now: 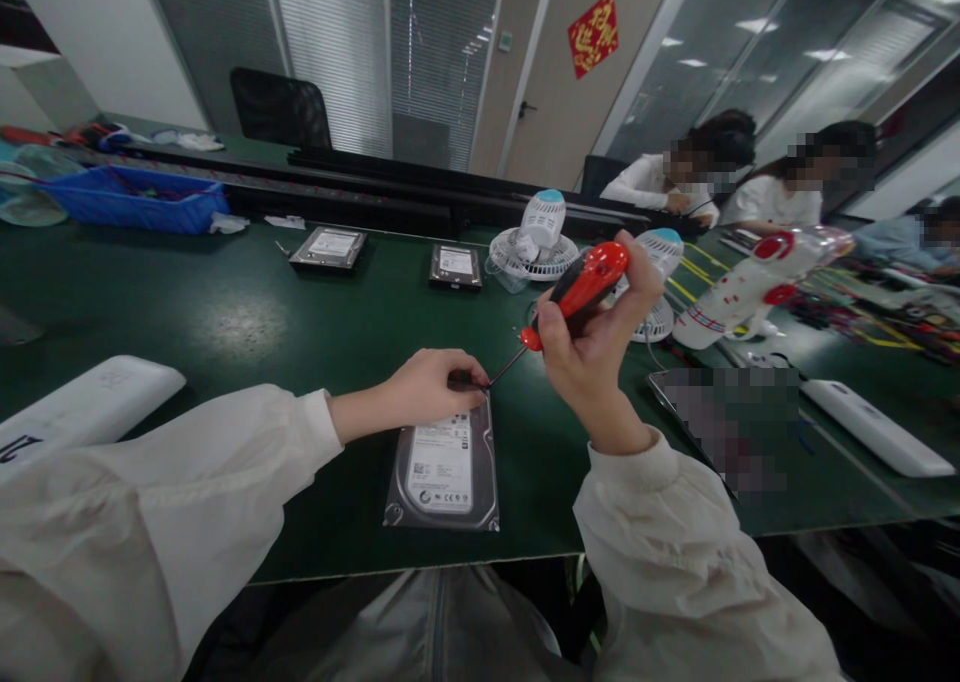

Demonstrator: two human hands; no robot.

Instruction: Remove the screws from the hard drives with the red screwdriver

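A 3.5-inch hard drive (pixel 442 467) with a white label lies flat on the green table, close to its front edge. My right hand (pixel 600 347) is wrapped round the red and black handle of a screwdriver (pixel 592 277). The shaft slants down to the left, and its tip is at the drive's far right corner. At that same corner my left hand (pixel 427 387) rests over the drive's far end, thumb and fingers drawn together beside the tip. What these fingers pinch, if anything, is hidden.
Two more hard drives (pixel 328 248) (pixel 455 266) lie farther back. A blue bin (pixel 142 200) stands at the back left. White fans (pixel 541 227), a dark tablet-like panel (pixel 720 422) and white cases (pixel 877 427) (pixel 97 402) lie around. Co-workers (pixel 675 177) sit at the back right.
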